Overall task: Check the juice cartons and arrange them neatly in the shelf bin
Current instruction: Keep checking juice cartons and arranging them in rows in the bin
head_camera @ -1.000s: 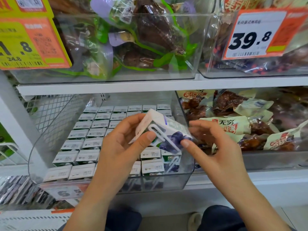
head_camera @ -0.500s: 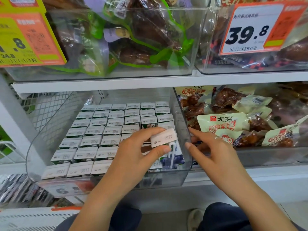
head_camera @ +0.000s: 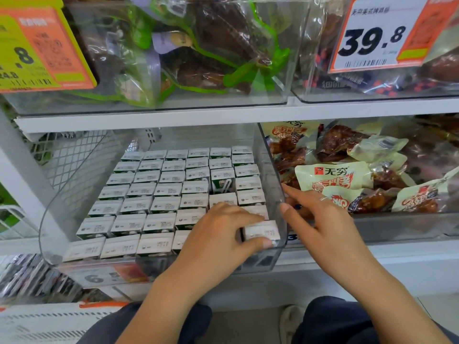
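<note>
A white shelf (head_camera: 149,119) runs across the view, with clear plastic bins above and below it. The largest lower bin, the clear shelf bin (head_camera: 278,184), holds rows of small juice cartons (head_camera: 139,204) standing upright and packed side by side, white tops up, each top printed with small text too fine to read. One carton (head_camera: 221,181) in the fifth column sits lower than its neighbours and shows a green face with a straw. On the bin's front hangs a price card (head_camera: 104,276) reading "6" and part of a "5".

To the right, a second clear bin (head_camera: 372,229) holds snack packs (head_camera: 332,178) marked "无穷" in black beside a red logo, with red lettering below and brown meat showing through. Above it, a white and orange price tag (head_camera: 380,33) reads "39.8" over a barcode. At upper left, a yellow and orange tag (head_camera: 37,48) shows ".8" and "24.8".

The left hand (head_camera: 218,237) reaches into the bin's front right corner, its grip closed on the corner carton (head_camera: 262,230), fingers over the top and thumb against the near side. The right hand (head_camera: 323,219) rests on the bin's right wall, fingers extended and relaxed, holding nothing, a ring (head_camera: 323,199) on one finger.
</note>
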